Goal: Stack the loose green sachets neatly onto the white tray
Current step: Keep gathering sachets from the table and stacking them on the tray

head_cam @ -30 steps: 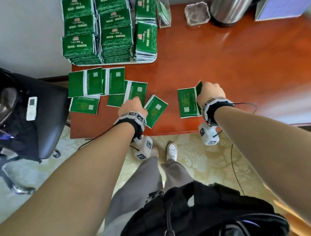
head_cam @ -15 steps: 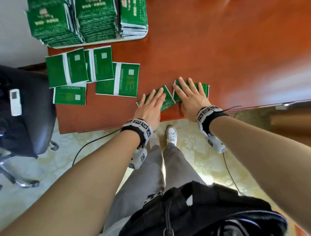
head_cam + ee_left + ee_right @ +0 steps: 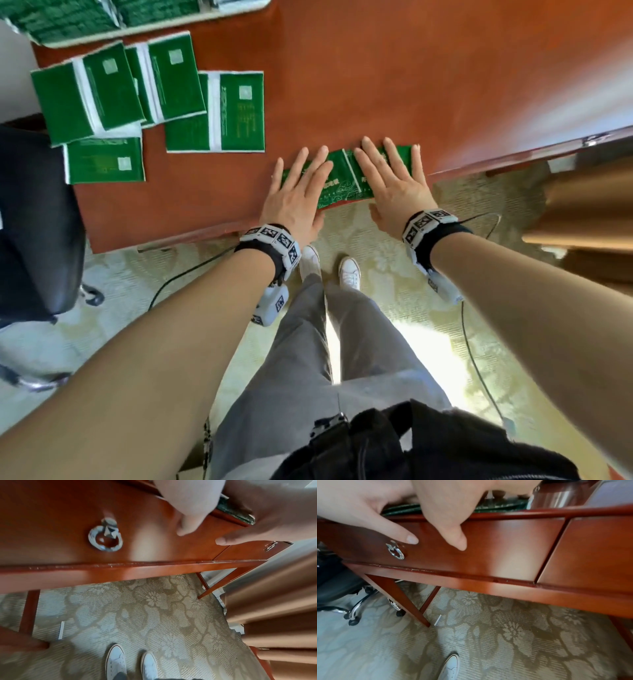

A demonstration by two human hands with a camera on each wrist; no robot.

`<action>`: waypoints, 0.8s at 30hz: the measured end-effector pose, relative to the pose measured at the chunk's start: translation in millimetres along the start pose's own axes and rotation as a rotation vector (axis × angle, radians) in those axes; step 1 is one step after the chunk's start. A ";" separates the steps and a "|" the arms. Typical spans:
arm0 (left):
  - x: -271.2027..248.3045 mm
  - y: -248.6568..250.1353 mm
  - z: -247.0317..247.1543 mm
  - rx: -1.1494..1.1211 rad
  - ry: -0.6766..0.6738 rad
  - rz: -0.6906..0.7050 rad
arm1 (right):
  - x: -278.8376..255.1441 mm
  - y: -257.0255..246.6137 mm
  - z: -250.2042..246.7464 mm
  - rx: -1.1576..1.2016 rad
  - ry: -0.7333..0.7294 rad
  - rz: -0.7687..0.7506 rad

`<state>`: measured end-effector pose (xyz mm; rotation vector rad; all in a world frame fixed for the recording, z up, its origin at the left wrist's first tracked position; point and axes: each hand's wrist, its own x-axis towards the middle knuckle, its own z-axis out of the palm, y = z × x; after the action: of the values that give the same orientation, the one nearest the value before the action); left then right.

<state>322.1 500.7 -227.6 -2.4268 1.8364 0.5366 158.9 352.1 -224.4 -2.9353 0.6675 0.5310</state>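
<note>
Two sachets pinned flat at the bench edge

The left hand and right hand are laid flat, fingers straight, on two green sachets overhanging the bench edge. Loose sachets and the white tray are seen only from the head; the drawer ring pull only from the wrists.

1. We have flattened both hands, left hand and right hand, from curled grips.
2. We have drawn the two sachets together; they now overhang the desk's near edge.
</note>
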 end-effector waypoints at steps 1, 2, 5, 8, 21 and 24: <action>-3.5 3.7 3.5 -0.004 0.024 -0.012 | -5.1 -3.3 4.3 -0.005 0.029 0.013; -6.7 7.8 6.4 -0.013 0.040 -0.027 | -9.5 -5.8 6.6 -0.007 0.051 0.023; -13.5 18.9 7.7 -0.061 0.059 -0.075 | -16.1 -6.8 1.9 0.036 0.050 0.024; -16.2 26.6 -2.4 -0.075 0.036 -0.115 | -13.8 -1.1 -12.8 0.052 -0.029 0.010; -24.3 59.5 -233.7 0.168 0.277 -0.146 | -65.9 44.2 -227.4 -0.024 0.238 0.095; -32.3 62.3 -321.5 0.233 0.429 -0.190 | -65.0 49.1 -315.1 -0.040 0.469 0.037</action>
<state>333.7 433.0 94.3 -2.6546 1.6448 -0.2181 181.8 284.6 93.1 -3.1101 0.7567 -0.1573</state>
